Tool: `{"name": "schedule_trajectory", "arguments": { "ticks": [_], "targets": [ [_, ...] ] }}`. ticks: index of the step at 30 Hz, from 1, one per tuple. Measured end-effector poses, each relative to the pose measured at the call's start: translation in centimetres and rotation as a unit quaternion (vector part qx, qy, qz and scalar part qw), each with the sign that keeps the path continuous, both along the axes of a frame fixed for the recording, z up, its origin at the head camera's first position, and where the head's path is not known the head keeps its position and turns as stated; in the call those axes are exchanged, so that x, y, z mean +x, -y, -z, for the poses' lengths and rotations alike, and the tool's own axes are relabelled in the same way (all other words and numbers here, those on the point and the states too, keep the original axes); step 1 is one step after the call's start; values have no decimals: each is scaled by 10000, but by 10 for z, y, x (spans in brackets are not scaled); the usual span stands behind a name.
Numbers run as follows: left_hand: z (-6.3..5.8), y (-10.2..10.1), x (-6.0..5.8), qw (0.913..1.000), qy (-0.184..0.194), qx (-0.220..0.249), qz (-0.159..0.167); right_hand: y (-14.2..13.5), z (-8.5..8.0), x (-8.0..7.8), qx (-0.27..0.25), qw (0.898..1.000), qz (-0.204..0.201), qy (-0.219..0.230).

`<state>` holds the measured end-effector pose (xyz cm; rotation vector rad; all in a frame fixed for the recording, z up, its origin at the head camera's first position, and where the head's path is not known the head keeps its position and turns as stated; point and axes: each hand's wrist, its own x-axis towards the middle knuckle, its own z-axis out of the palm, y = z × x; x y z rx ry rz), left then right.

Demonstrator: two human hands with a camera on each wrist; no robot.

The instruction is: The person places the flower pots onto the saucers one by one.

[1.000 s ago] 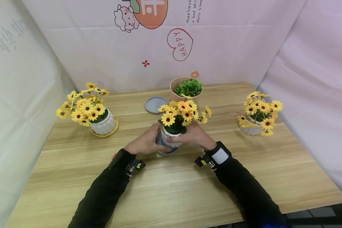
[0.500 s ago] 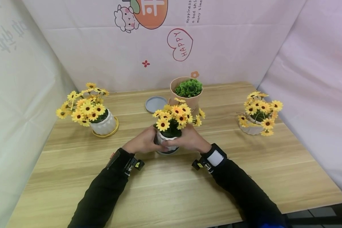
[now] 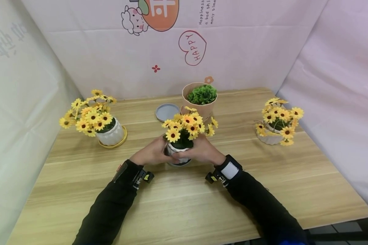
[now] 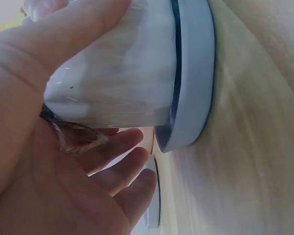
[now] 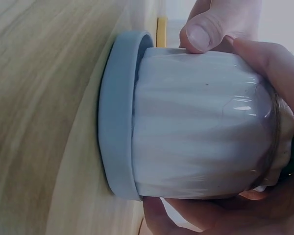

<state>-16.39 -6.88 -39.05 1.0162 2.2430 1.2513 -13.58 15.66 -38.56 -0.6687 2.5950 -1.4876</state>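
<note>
A white ribbed ceramic flowerpot (image 5: pixel 196 122) with yellow artificial daisies (image 3: pixel 187 126) stands upright in a grey-blue saucer (image 5: pixel 118 115) at the middle of the table. My left hand (image 3: pixel 151 152) grips the pot from the left, its thumb across the front and its other fingers spread along the far side in the left wrist view. From the right, my right hand (image 3: pixel 206 149) holds the same pot, thumb over the front and fingers round the back. The two thumbs come close together on the front. A twine cord circles the pot's neck.
Behind the held pot stand a grey saucer (image 3: pixel 167 112) and a peach pot (image 3: pixel 199 107) with green foliage. At left, a daisy pot (image 3: pixel 110 133) sits in a yellow saucer (image 3: pixel 125 135). Another white daisy pot (image 3: pixel 269 139) stands at right. White cloth walls border the wooden table (image 3: pixel 184 204).
Both hands have moved the daisy pot left and slightly down, so that it now sits more squarely in the grey-blue saucer. The other pots have stayed put.
</note>
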Motion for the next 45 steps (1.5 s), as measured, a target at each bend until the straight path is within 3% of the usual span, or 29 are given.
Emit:
{"name": "schedule_trajectory", "arguments": {
  "ticks": [17,25,31,36,45],
  "targets": [
    [4,3,0,9999,-112,-90,84,0,7,-2,-10,9996,-290,6],
    [-4,1,3,9990,-293,-344,58,-9,-7,1,649,9949,-766,140],
    [-15,-1,12,9972,-409,-620,58,-12,-11,6,1226,9883,-900,135],
    [-18,-6,23,9951,-528,-819,-152,-11,-7,8,1396,9864,-860,-56],
    [-13,-11,29,9948,-801,-535,-317,-7,1,7,1442,9854,-759,-487]
  ]
}}
